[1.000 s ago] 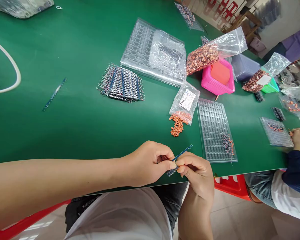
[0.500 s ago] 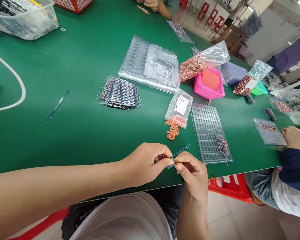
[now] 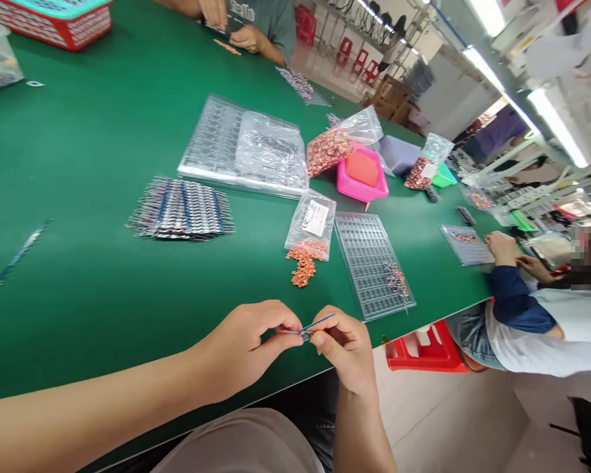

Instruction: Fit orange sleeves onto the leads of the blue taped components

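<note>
My left hand (image 3: 256,348) pinches a thin strip with a blue edge (image 3: 322,322), just above the front edge of the table. At the strip, my right hand (image 3: 345,351) has thumb and forefinger closed together; whatever small piece is between them is hidden. Beyond my hands lies a heap of small orange rings (image 3: 303,269) at the mouth of a labelled plastic bag (image 3: 312,220). To the right is a clear grooved tray (image 3: 359,256) bearing a pile of thin-wired parts with orange pieces (image 3: 395,281). A stack of blue-taped wire-lead components (image 3: 182,209) sits farther left.
A large clear tray (image 3: 204,141) lies at the back, beside a bag of copper-coloured rings (image 3: 328,150) and a pink basket (image 3: 362,187). One loose strip (image 3: 20,256) is at far left. Co-workers' hands (image 3: 502,248) are at the right and across the table.
The view has swung right, so things on the table appear farther left. My hands stay together at the strip, which now shows at a flatter angle.
</note>
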`<state>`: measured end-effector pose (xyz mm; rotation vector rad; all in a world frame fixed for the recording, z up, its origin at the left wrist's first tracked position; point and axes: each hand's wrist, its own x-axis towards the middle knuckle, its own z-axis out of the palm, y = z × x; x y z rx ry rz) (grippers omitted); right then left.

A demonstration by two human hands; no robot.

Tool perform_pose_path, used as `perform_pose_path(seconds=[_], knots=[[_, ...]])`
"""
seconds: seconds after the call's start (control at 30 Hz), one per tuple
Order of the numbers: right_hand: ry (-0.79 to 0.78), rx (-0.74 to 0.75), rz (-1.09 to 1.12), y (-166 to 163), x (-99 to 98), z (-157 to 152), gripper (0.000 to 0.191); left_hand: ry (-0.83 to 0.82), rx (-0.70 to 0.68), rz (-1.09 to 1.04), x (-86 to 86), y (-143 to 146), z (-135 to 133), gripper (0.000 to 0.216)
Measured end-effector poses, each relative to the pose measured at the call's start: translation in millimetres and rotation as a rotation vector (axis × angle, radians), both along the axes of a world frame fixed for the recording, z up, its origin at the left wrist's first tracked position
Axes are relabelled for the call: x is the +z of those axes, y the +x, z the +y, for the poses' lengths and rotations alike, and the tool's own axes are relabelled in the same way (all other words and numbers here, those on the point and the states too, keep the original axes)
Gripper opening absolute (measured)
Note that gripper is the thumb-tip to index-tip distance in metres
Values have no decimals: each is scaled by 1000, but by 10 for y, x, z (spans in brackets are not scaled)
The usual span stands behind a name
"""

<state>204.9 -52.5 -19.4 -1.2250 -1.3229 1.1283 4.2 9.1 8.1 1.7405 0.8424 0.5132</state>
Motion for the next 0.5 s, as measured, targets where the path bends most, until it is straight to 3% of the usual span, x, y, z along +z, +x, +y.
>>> perform_pose_path(seconds=[0.1, 0.2, 0.3, 0.37, 0.5], knots=[[0, 46, -3, 6, 43, -45, 24, 26, -101, -48, -47, -23, -36, 17], [33, 75, -53, 28, 132, -130, 19, 15, -196, -123, -65, -24, -74, 17], [98, 64, -187, 189, 245, -189, 13, -17, -162, -95, -37, -12, -77, 18], [124, -53, -376, 432, 312, -162, 13, -43, -96, -41, -6, -3, -57, 17], [119, -455, -855, 1154, 387, 95, 23, -96, 3, 37, 38, 17, -9, 17]])
